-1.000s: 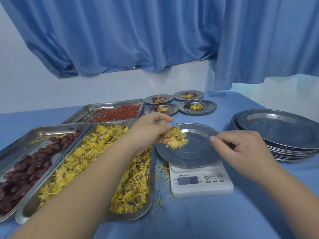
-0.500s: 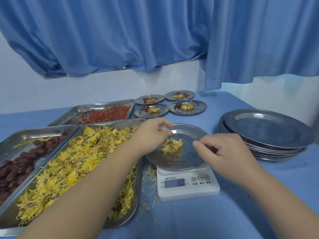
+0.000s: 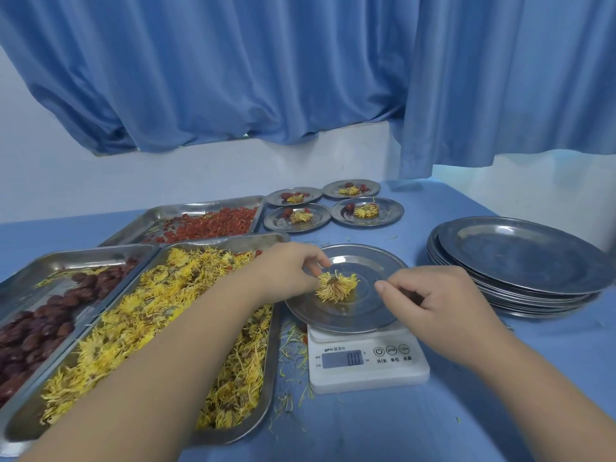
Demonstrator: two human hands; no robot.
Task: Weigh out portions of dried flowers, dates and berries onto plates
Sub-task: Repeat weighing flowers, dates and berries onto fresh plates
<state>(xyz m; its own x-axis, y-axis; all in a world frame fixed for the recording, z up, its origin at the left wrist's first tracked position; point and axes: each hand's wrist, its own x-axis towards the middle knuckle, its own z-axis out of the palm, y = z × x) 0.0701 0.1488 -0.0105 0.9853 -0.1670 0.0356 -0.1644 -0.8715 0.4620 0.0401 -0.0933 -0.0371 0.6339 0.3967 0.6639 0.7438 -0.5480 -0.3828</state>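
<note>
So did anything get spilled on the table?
Yes. Loose yellow petals lie scattered on the blue tablecloth, between the long steel tray of yellow dried flowers and the white kitchen scale.

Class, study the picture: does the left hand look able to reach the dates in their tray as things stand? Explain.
Probably yes. The left hand is at the plate, and only the low flower tray lies between it and the dates, which sit uncovered on that side.
</note>
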